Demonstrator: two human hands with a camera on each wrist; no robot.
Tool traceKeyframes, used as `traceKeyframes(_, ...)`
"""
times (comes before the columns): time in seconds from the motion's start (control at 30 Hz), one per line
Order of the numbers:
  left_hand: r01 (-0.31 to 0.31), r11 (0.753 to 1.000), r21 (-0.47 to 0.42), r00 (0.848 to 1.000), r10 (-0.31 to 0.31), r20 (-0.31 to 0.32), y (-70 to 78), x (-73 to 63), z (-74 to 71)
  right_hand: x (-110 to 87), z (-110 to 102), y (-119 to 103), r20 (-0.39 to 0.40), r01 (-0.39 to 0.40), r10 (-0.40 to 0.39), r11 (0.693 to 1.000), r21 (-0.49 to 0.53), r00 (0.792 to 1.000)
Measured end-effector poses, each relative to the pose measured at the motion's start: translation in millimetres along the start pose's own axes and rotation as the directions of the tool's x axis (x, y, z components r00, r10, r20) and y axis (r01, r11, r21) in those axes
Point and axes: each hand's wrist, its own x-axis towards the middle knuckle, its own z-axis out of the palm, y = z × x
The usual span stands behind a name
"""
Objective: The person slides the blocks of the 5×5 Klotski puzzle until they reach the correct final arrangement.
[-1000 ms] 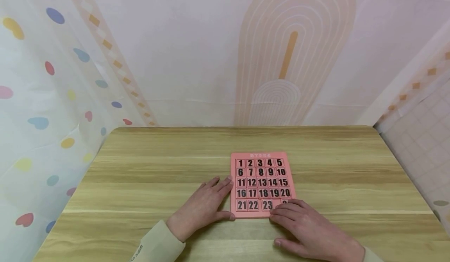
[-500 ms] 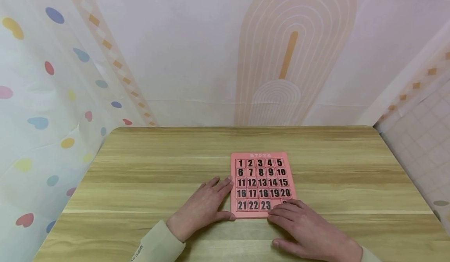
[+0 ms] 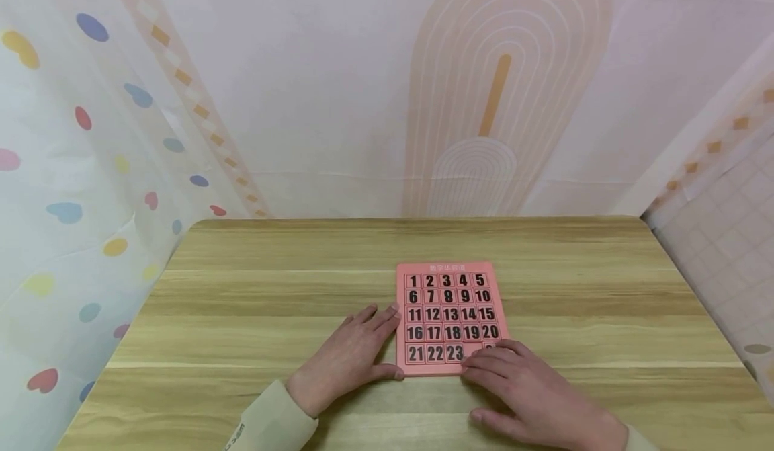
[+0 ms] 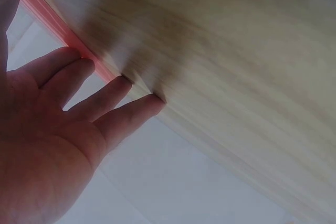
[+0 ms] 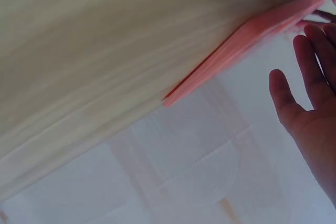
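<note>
A pink number sliding puzzle (image 3: 447, 269) lies flat on the table, its black-numbered tiles running in order from 1 at top left. In its bottom row the 23 tile (image 3: 454, 353) sits beside 22, with a bare pink gap to its right. Another tile at the row's right end is mostly hidden under fingers. My left hand (image 3: 353, 353) rests along the puzzle's left edge, fingers extended and thumb at the lower left corner; the left wrist view has its fingertips at the pink edge. My right hand (image 3: 523, 390) reaches over the lower right corner, fingertips on the bottom row, thumb apart.
The wood-grain table (image 3: 272, 269) extends around the puzzle on all sides. Behind it hangs a pale curtain (image 3: 326, 101) with arch patterns, and a curtain with coloured spots (image 3: 66, 212) is at the left. Light sleeves (image 3: 275, 417) cover my forearms.
The 23 tile has slid left against 22, widening the gap at its right. My right hand shifted slightly left with it. My left hand has stayed in place.
</note>
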Motion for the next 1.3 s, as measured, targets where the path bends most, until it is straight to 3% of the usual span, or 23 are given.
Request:
traceKeyframes(0.3, 0.002, 1.0, 0.0, 1.0, -0.002, -0.002, -1.1, 0.1, -0.1, -14.6, -8.9, 12.9, -0.051, -0.057, 0.057, 0.998, 0.001, 0.997)
traceKeyframes(0.77, -0.013, 1.0, 0.007, 1.0, 0.013, -0.016, 0.0, 0.0, -2.4, -29.8, -14.6, 20.7, -0.018, -0.126, 0.126, 0.992, -0.014, 0.992)
traceKeyframes(1.3, -0.006, 1.0, 0.005, 1.0, 0.006, -0.003, 0.3, 0.8, -0.9, -33.3, -11.1, 18.6, 0.001, -0.123, 0.123, 0.992, -0.028, 0.992)
